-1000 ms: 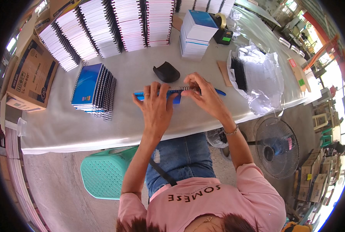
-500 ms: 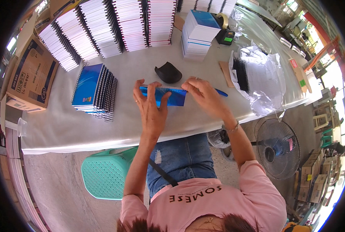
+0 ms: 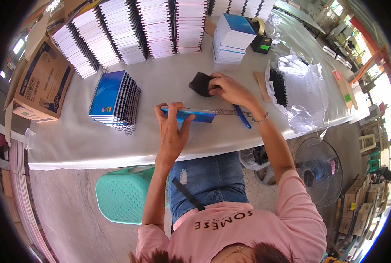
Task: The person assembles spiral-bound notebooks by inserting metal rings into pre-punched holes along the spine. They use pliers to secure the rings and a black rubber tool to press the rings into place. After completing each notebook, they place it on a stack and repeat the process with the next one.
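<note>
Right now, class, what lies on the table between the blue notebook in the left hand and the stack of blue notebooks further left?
Nothing: the head view shows only bare white table between the notebook and the stack.

The right hand [image 3: 228, 89] covers part of a black object [image 3: 200, 83] whose kind is hard to tell, the left hand [image 3: 172, 131] hides the middle of the blue notebook [image 3: 195, 115], and the clear bag [image 3: 303, 94] perhaps holds black coils, blurred.

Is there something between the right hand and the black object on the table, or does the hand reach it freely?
Nothing visible is in the way. The right hand already rests on the black object, while the left hand holds the blue notebook nearer the table edge.
</note>
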`<state>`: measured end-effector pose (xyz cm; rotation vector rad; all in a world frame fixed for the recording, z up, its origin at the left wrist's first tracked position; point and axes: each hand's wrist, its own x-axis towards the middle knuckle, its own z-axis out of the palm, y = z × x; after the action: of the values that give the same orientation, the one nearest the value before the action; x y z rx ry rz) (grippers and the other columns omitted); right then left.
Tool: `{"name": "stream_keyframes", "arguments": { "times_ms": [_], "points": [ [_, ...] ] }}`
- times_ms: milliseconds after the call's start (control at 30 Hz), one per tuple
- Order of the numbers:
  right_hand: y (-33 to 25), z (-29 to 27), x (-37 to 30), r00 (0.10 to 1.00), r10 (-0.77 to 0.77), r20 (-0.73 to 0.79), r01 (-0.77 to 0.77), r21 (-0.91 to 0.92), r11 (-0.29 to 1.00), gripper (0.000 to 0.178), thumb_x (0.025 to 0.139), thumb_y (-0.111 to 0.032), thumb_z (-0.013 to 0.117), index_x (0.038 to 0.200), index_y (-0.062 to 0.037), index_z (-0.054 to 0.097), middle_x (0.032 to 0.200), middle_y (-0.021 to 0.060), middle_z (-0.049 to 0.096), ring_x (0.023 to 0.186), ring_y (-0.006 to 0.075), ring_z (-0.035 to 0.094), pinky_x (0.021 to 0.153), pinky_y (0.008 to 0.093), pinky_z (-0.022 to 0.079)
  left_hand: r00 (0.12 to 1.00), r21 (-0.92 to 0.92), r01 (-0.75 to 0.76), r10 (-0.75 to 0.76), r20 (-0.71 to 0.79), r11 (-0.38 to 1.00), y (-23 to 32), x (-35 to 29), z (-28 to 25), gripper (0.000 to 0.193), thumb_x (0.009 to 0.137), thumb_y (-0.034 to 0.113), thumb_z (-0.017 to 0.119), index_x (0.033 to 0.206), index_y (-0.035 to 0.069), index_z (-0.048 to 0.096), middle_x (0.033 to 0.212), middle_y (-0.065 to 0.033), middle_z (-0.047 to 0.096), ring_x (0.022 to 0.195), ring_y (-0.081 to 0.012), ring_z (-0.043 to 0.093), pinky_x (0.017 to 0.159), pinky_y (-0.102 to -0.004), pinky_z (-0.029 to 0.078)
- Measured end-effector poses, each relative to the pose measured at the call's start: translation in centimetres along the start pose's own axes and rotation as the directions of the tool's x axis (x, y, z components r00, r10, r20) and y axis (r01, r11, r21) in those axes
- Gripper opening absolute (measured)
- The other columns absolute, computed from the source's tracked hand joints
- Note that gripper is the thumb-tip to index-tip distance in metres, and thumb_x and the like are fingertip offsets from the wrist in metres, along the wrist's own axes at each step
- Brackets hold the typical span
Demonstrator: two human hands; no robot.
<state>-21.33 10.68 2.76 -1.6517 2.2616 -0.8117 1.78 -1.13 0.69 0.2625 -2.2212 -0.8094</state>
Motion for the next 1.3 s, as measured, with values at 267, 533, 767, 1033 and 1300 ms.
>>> {"name": "stream_keyframes", "arguments": {
  "times_ms": [267,533,767,1033,1300],
  "points": [
    [2.2,-0.9,-3.8,0.987,0.011,-0.158,-0.027,-0.101,0.995,0.012,0.09,-0.002,0.062,0.101,-0.0005,0.06,0.133,0.0175,0.056,0.122,0.0354,0.054,0.098,0.04,0.044,0.998,-0.058,0.054,-0.051,0.046,0.997,-0.6,0.5,-1.4,0.041,0.085,0.015,0.077,0.114,0.004,0.049,0.108,-0.0131,0.052,0.11,-0.0312,0.041,0.092,-0.0465,0.037],
    [0.6,2.7,-2.3,0.947,-0.091,-0.308,0.079,-0.053,0.996,0.033,0.084,-0.023,0.078,0.107,-0.005,0.061,0.135,0.0225,0.052,0.124,0.0331,0.054,0.102,0.036,0.044,0.996,-0.099,0.089,-0.092,-0.02,0.991,-1.3,0.4,0.2,0.061,0.079,0.03,0.084,0.116,0.003,0.044,0.108,-0.0148,0.042,0.104,-0.0298,0.043,0.088,-0.0431,0.04],
    [-0.6,-2.1,-4.2,0.975,-0.118,0.19,-0.123,0.895,0.428,0.038,0.087,-0.038,0.074,0.089,-0.0017,0.064,0.123,0.0159,0.063,0.114,0.0244,0.058,0.094,0.0317,0.047,0.997,-0.067,0.072,-0.074,-0.024,0.995,-1.7,0.3,0.5,0.071,0.072,0.036,0.088,0.114,0.002,0.043,0.105,-0.0136,0.041,0.098,-0.029,0.044,0.084,-0.0423,0.041],
    [-2.9,-2.9,-4.9,0.989,-0.046,0.142,-0.036,0.527,0.849,0.043,0.082,-0.046,0.079,0.084,-0.0051,0.066,0.102,0.0007,0.066,0.084,0.0075,0.056,0.072,0.0249,0.044,0.994,-0.071,0.104,-0.105,-0.016,0.992,-1.8,0.1,0.5,0.074,0.07,0.037,0.09,0.114,0.002,0.043,0.106,-0.0128,0.04,0.098,-0.0281,0.043,0.085,-0.0423,0.042],
    [-1.3,-0.6,-5.2,0.986,-0.045,0.161,-0.102,0.791,0.604,0.039,0.085,-0.035,0.08,0.096,-0.0006,0.065,0.104,0.0037,0.067,0.087,0.0086,0.056,0.075,0.0265,0.047,0.995,-0.129,0.098,-0.095,0.028,0.987,-1.8,0.3,0.4,0.079,0.07,0.035,0.09,0.121,0.002,0.041,0.111,-0.0129,0.041,0.105,-0.0282,0.045,0.092,-0.041,0.041]
  ]
}}
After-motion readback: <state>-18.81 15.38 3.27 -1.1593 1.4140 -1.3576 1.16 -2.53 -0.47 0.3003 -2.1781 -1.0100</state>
